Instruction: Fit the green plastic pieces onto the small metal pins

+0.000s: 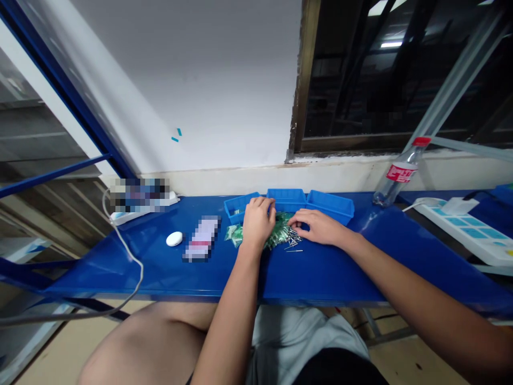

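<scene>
Head view: a loose cluster of thin, silver-coloured metal pins lies on the glossy blue counter, at the 4 o'clock edge of a heap of small, shiny green pieces that look like plastic packets. The right hand is nearer: its thumb and forefinger are bent to a narrow gap at the cluster's 1 o'clock side, so most pins sit at about 6 o'clock from those fingertips; whether a pin is pinched there cannot be told. These pins point various ways, but one stray pin lies apart on the near side, its long axis running roughly 9 to 3 o'clock. From the left hand, the cluster is at about 4 o'clock; its fingers curve over the heap, their grip hidden. Three open blue plastic bins form an arc from 11 to 1 o'clock beyond the heap.
</scene>
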Motion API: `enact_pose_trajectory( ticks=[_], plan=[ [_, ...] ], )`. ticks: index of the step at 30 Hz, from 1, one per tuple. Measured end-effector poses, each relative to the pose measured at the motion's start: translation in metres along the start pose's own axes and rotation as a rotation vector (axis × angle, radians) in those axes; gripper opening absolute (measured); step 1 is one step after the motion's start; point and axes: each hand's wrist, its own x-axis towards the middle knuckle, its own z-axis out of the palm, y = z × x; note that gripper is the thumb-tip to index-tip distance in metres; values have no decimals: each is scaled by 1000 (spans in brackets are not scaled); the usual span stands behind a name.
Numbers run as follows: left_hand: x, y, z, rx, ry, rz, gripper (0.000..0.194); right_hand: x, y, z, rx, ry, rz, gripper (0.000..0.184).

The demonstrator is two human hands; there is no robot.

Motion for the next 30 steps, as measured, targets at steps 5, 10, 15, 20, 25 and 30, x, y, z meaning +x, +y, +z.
enact_pose_trajectory(
  ticks=[5,10,15,20,25,30],
  plan=[
    [-1,2,3,-26,-12,23,26,0,2,1,-32,11,3,20],
    [-2,1,5,-39,-19,36,26,0,5,4,-77,22,39,20],
    [-3,0,6,-48,-8,39,25,1,7,9,-117,38,44,22],
    [-3,2,5,-86,2,53,26,2,1,4,-62,126,89,28],
    [-3,8,2,-169,3,99,33,4,-6,-4,160,400,176,12],
    [-4,8,6,-257,-53,180,36,9,-14,3,666,561,230,16]
  ],
)
